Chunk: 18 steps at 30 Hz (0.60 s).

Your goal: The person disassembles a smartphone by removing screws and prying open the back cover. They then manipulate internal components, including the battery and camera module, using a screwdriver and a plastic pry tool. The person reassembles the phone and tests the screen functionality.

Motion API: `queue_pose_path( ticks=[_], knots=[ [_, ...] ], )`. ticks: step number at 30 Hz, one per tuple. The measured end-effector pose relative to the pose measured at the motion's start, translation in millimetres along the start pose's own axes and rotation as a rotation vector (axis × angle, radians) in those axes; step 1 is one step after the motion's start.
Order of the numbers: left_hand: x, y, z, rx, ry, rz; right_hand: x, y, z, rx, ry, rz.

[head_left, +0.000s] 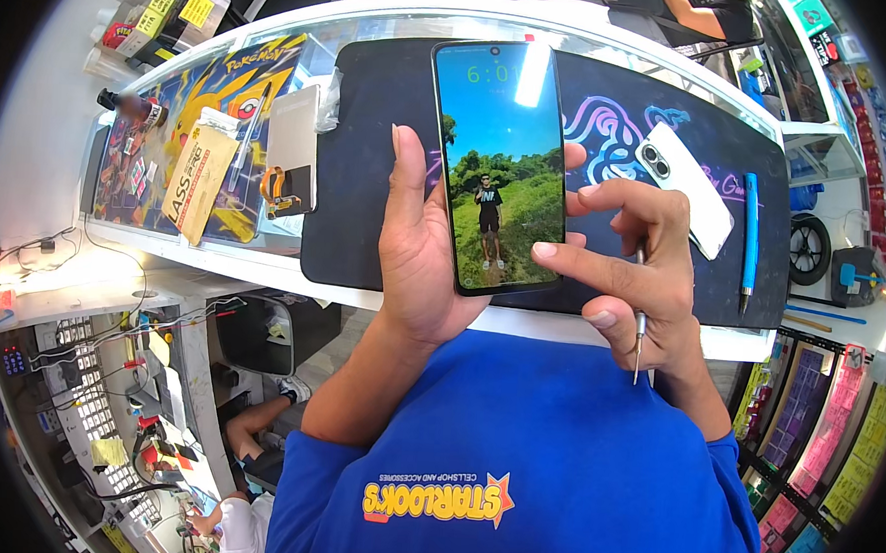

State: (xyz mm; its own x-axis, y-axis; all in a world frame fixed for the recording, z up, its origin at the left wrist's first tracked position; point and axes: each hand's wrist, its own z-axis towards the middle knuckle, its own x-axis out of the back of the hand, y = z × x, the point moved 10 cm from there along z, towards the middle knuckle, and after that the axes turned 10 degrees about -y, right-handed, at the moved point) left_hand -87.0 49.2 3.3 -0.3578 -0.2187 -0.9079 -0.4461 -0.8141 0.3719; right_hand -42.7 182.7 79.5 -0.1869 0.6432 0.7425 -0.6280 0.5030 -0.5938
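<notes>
My left hand [414, 255] is closed around a black smartphone [501, 154], held upright over a black desk mat [362, 102]. The screen is lit, showing a clock and a photo of a person among greenery. My right hand [653, 278] grips a thin screwdriver [638, 352], with its index fingertip on or just over the lower screen. A white phone back [699, 210] with camera lenses lies to the right, beside a slim blue tool [749, 243]. Left of the mat is a silver part [292, 133] with orange flex cables.
A cartoon-printed mat [264, 67] holds a beige card and small items at left. Lower left is a cluttered bench [84, 388] with wires, near a seated person's leg [260, 422]. Other people appear beyond the glass counter [376, 23]. Shelves of colourful packages [816, 421] stand at right.
</notes>
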Motion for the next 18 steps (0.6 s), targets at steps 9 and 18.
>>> queue_pose_path(
  ticks=[9, 18],
  knots=[
    [-2, 2, 1, -0.009, 0.079, 0.037, 1, 1, 1, -0.042, 0.057, 0.053],
    [2, -3, 2, 0.033, 0.098, 0.073, 3, 0, 11, -0.058, 0.062, -0.217]
  ],
)
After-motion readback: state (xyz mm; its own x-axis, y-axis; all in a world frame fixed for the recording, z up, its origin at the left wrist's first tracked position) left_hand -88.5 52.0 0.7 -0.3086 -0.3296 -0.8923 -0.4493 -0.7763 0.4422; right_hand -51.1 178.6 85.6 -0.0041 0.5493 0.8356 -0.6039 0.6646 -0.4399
